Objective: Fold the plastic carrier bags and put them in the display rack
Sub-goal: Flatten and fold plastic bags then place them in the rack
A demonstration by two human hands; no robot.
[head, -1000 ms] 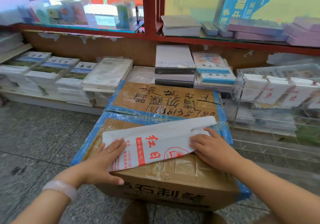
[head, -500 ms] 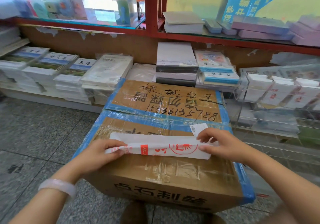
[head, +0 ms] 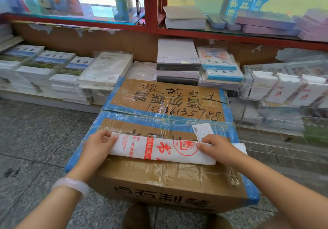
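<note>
Your left hand (head: 96, 146) pinches left end of folded carrier bag (head: 159, 149), fingers (head: 113, 137) curled over edge. Your right hand (head: 217, 148) grips right end (white, red print). Bag lies flat across taped cardboard box (head: 159, 175); clear display rack (head: 284, 104) to right.

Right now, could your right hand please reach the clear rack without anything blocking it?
Probably yes: the rack stands just right of the box, nothing between, but the right hand must release the bag first.

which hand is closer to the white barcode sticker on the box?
Right. The right hand sits just below the sticker, on the bag's right end; the left hand holds the far end.
</note>
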